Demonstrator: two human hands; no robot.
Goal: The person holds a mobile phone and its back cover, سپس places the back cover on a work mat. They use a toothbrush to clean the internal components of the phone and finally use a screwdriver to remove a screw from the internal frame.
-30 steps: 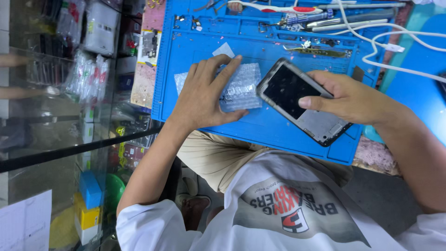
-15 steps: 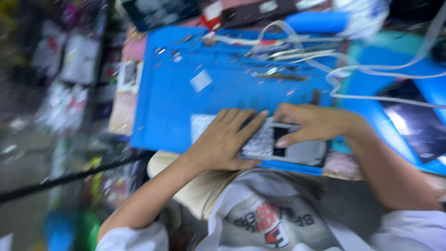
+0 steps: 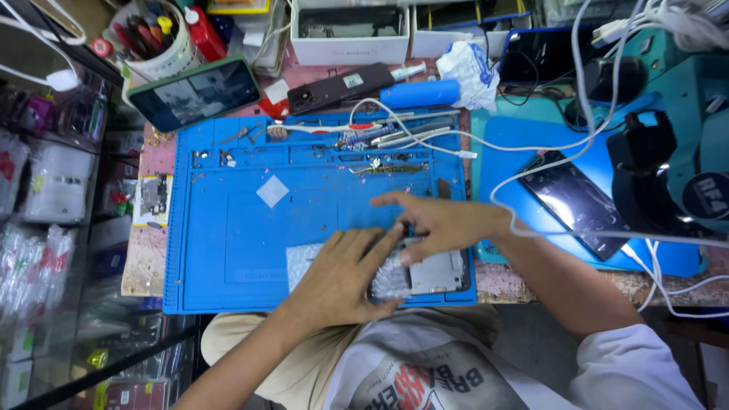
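Observation:
A grey phone [image 3: 437,272] lies flat at the near edge of the blue work mat [image 3: 228,250]. A clear bubble-wrap pouch [image 3: 302,263] lies beside it and partly over its left end. My left hand [image 3: 342,275] presses down on the pouch and on that end of the phone. My right hand [image 3: 444,222] reaches in from the right, with fingertips and thumb gripping the phone's top edge. Both hands hide much of the phone.
Tweezers and small tools [image 3: 395,137] lie along the mat's far edge, and a white square [image 3: 272,191] sits mid-mat. A lit phone [image 3: 194,93] and a tool cup [image 3: 152,34] stand at the back left. A black phone [image 3: 581,201], white cables [image 3: 531,171] and a teal machine [image 3: 683,152] are at right.
The view has swung up and steadied. The phone, held tilted in my right hand a second ago, now lies flat at the mat's near edge, with the pouch brought against it.

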